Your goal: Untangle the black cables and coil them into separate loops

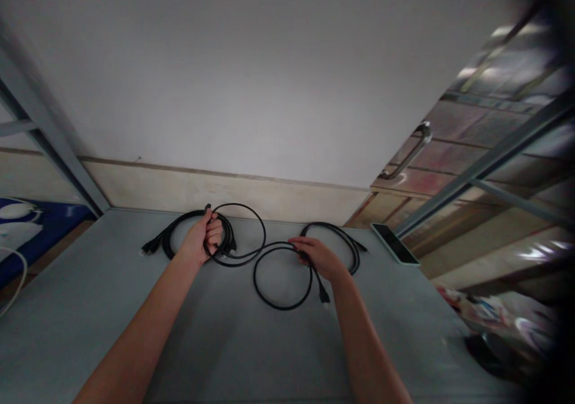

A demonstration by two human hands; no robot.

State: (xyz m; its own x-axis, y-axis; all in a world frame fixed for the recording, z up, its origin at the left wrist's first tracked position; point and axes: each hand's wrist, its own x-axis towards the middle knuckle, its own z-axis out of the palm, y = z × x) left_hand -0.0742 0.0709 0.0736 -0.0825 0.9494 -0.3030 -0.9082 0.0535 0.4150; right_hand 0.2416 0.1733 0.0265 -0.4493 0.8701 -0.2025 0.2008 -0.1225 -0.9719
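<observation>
Between my two hands runs a black cable (283, 308) with loops on both sides, above the grey tabletop. My left hand (205, 236) is closed around the cable near one end, where a dark plug (208, 207) sticks up past the thumb. Pinched in the fingers of my right hand (317, 255) is another stretch of it; a plug (324, 296) with a pale tip hangs below. A thick coiled black cable (167, 242) lies behind my left hand, its connectors pointing left. Behind my right hand rests another black coil (355, 265).
A phone (395, 245) with a pale green edge lies at the table's (251, 356) right rear. Metal posts (67, 146) rise at both sides, and a white wall panel (256, 92) stands behind. At far left is a blue surface (67, 213) with white items. The right side is blurred.
</observation>
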